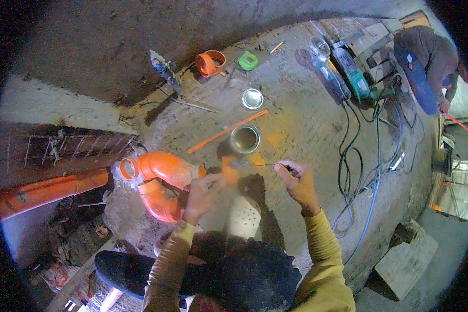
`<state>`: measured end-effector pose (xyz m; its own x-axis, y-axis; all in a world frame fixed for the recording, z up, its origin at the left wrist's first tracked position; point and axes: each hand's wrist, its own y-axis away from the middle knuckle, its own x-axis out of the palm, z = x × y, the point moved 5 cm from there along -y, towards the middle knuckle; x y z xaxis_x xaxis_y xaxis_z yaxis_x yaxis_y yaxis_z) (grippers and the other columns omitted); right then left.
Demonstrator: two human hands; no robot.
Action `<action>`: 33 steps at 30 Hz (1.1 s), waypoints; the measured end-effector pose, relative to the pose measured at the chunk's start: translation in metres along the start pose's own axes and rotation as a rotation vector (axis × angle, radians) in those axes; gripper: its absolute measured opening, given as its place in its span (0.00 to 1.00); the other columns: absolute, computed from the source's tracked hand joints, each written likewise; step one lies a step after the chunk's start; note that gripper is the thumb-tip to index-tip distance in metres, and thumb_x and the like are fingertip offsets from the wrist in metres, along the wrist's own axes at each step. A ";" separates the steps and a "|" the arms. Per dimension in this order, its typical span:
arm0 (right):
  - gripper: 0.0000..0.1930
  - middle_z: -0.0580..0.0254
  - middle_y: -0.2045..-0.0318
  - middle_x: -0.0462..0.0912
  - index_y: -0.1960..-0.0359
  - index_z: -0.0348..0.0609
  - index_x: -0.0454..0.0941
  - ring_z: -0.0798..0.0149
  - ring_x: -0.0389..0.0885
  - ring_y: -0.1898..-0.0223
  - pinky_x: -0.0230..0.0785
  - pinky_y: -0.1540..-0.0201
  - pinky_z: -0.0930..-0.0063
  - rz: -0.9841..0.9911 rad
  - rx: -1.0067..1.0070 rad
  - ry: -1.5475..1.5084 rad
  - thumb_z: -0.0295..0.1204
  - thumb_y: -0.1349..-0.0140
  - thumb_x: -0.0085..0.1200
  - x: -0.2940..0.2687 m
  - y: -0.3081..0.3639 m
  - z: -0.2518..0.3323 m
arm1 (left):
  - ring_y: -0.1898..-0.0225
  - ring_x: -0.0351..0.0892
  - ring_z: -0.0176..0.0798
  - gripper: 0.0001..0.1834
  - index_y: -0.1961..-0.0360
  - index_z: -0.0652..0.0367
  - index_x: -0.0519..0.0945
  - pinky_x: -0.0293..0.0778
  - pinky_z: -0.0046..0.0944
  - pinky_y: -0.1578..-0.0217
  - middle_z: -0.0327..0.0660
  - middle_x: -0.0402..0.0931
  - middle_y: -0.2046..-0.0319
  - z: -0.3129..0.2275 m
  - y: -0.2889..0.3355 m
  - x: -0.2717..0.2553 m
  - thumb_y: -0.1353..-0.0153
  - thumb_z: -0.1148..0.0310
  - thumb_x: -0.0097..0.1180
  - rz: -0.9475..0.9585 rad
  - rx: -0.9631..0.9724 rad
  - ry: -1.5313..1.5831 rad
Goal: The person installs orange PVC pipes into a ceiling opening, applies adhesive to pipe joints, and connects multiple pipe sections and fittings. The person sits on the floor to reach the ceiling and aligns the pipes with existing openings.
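Note:
My left hand (204,195) is closed at its fingertips on a small orange plastic piece (229,170), blurred by motion; its exact shape I cannot make out. Between the fingers of my right hand (298,183) is a thin dark rod (265,165), whose blurred far end meets the orange piece. Just beyond the two hands stands an open round tin (245,139) with brownish contents. Its likely lid, a shiny metal disc (252,99), lies farther off. Left of my left hand are a curved orange pipe (164,167) and an orange elbow (158,202).
An orange strip (227,131), a green tape measure (248,61) and an orange pipe fitting (210,63) lie ahead. At right are an angle grinder (330,73), a green power tool (351,70) and looping cables (378,151). Another person (426,65) bends over at far right.

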<state>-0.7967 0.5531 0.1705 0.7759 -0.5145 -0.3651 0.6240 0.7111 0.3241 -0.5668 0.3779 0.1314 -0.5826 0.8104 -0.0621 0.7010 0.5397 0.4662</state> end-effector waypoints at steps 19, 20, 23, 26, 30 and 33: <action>0.14 0.76 0.76 0.75 0.62 0.36 0.85 0.79 0.67 0.74 0.59 0.71 0.78 -0.015 0.008 -0.068 0.37 0.32 0.62 0.003 -0.003 0.022 | 0.62 0.76 0.24 0.21 0.48 0.67 0.85 0.75 0.29 0.59 0.35 0.85 0.60 -0.010 0.001 -0.006 0.32 0.60 0.63 -0.002 0.013 0.039; 0.13 0.77 0.76 0.74 0.62 0.36 0.85 0.79 0.67 0.74 0.58 0.71 0.78 0.024 0.043 -0.070 0.37 0.32 0.62 0.002 0.001 0.021 | 0.63 0.75 0.24 0.20 0.48 0.67 0.85 0.75 0.29 0.61 0.35 0.85 0.61 -0.012 0.001 -0.007 0.32 0.60 0.62 -0.004 0.052 0.033; 0.13 0.77 0.77 0.72 0.64 0.37 0.85 0.79 0.66 0.74 0.57 0.72 0.77 0.045 0.036 -0.065 0.36 0.33 0.63 0.004 0.015 0.018 | 0.65 0.75 0.23 0.18 0.49 0.66 0.85 0.74 0.27 0.63 0.34 0.85 0.61 -0.013 -0.001 -0.008 0.31 0.61 0.62 -0.008 0.098 0.047; 0.12 0.75 0.77 0.73 0.64 0.37 0.86 0.78 0.66 0.73 0.57 0.71 0.77 0.054 -0.015 -0.058 0.36 0.34 0.63 0.003 0.023 0.015 | 0.64 0.76 0.23 0.18 0.48 0.66 0.85 0.74 0.27 0.64 0.34 0.85 0.61 -0.008 -0.006 -0.007 0.30 0.63 0.61 -0.003 0.024 0.150; 0.12 0.74 0.78 0.74 0.63 0.37 0.86 0.77 0.67 0.74 0.57 0.71 0.77 0.001 0.016 -0.161 0.35 0.34 0.64 0.002 0.026 0.013 | 0.63 0.78 0.25 0.17 0.48 0.67 0.85 0.74 0.28 0.61 0.35 0.85 0.60 -0.006 -0.008 -0.006 0.29 0.63 0.61 0.044 0.048 0.261; 0.11 0.74 0.78 0.76 0.64 0.37 0.86 0.77 0.68 0.74 0.57 0.71 0.77 -0.087 -0.083 -0.041 0.35 0.35 0.65 0.000 0.015 0.018 | 0.62 0.78 0.25 0.17 0.49 0.68 0.85 0.73 0.28 0.60 0.36 0.85 0.60 -0.016 -0.005 -0.001 0.29 0.64 0.61 0.071 0.015 0.281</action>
<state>-0.7854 0.5554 0.1906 0.7233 -0.5941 -0.3519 0.6807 0.6993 0.2185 -0.5763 0.3711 0.1436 -0.6216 0.7523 0.2184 0.7489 0.4888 0.4475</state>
